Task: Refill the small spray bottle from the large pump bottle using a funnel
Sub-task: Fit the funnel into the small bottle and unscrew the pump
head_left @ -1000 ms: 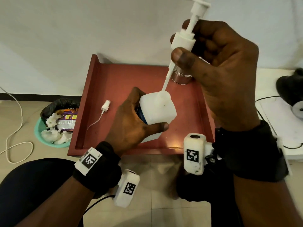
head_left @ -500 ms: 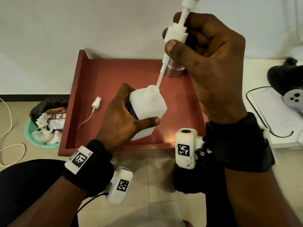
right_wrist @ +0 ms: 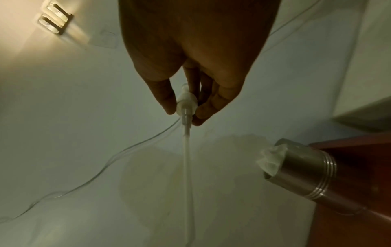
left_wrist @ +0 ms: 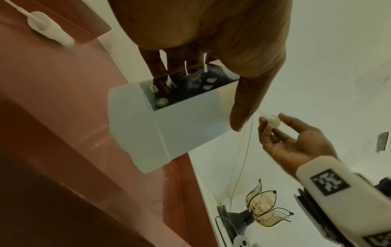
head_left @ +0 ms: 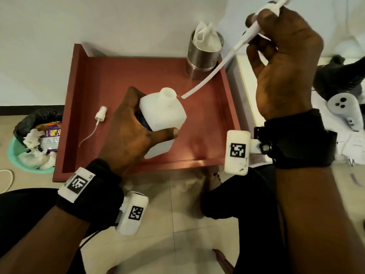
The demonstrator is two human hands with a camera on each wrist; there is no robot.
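Observation:
A large white square bottle (head_left: pixel 163 113) stands tilted on the red tray (head_left: pixel 207 119), and my left hand (head_left: pixel 130 133) grips its side, thumb across the front. Its neck is open. My right hand (head_left: pixel 276 56) is raised at the upper right and pinches the white pump head (right_wrist: pixel 187 102). The pump's long dip tube (head_left: pixel 213 74) slants down, its tip just right of the neck and outside it. A small spray head (head_left: pixel 100 115) with a thin tube lies on the tray to the left. I see no small bottle or funnel.
A steel cup (head_left: pixel 203 56) stuffed with white paper stands at the tray's back right corner, close under the dip tube. A green bin (head_left: pixel 29 143) of rubbish sits on the floor to the left. A white surface with a black object (head_left: pixel 339 82) lies to the right.
My right hand has lifted the pump up and to the right, drawing the dip tube fully out of the bottle's neck. My left hand has kept its grip on the bottle.

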